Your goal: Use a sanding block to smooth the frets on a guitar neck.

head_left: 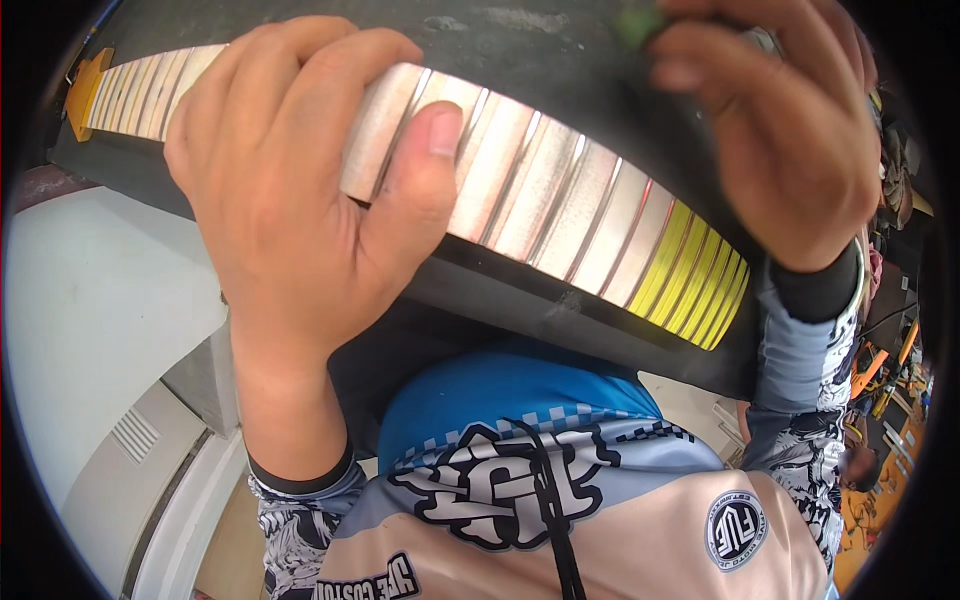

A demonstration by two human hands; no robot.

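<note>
A long fretted neck [590,220] lies diagonally on a dark padded surface [540,40], its frets showing between pale taped strips, with bright yellow tape [690,275] at the right end and an orange-yellow piece [85,95] at the far left. My left hand [280,180] grips the neck left of middle, fingers over the upper edge and thumb on the strips. My right hand [780,130] is raised above the surface at upper right, fingers closed around a small green object [640,25], blurred by motion.
On the left is a white curved surface [110,300] beside a grey ledge and a vented panel [135,435]. At the far right is an orange bench [870,500] cluttered with several tools and cables. My torso fills the lower middle, below the dark surface's edge.
</note>
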